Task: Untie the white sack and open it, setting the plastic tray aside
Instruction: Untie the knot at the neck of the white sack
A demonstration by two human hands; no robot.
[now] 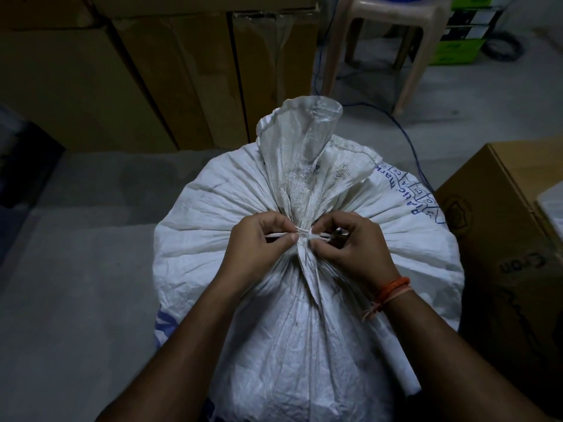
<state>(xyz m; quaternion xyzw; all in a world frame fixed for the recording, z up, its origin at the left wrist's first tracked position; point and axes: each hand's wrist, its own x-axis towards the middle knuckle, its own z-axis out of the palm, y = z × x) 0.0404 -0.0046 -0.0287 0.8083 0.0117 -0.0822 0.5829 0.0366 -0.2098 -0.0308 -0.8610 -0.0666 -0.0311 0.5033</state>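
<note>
Nearest, both hands pinch the thin white tie (300,236) at the gathered neck, left hand (259,243) at nine o'clock, right hand (350,245) at three, on the floor-standing white sack (243,300), probably heavy, its woven cloth soft, slippery, crinkly.

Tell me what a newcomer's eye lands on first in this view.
First, the big white sack filling the centre, its gathered neck standing up above a white tie. Next, the left hand and right hand, each pinching that tie from its own side. Cardboard boxes line the back, and a plastic stool stands upper right.
</note>
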